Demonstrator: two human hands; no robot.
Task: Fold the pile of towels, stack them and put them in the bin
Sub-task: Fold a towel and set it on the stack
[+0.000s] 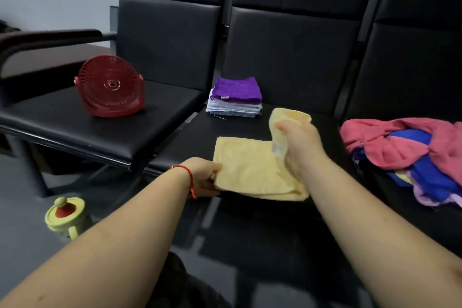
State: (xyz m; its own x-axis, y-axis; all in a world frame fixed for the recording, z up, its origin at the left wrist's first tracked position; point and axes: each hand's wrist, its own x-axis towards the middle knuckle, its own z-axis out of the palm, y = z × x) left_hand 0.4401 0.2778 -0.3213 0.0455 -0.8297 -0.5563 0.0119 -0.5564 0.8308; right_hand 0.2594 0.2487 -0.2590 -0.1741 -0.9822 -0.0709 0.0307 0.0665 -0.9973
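A pale yellow towel [246, 167] lies on the middle black seat [200, 132], half folded. My left hand [203, 177] pinches its near left edge. My right hand [300, 144] grips the towel's far right part and holds it lifted above the seat. Behind the towel stands a stack of folded towels [235, 100], purple on top, white and pale blue beneath. On the right seat lies a loose pile of towels [410, 155], pink over blue, with lilac at the bottom. No bin shows in this view.
A red table fan [110, 86] stands on the left seat. A yellow-green lidded cup [66, 215] sits low at the left, below the seat edge. Black seat backs [287, 40] rise behind everything. A dark armrest [50, 37] juts out at far left.
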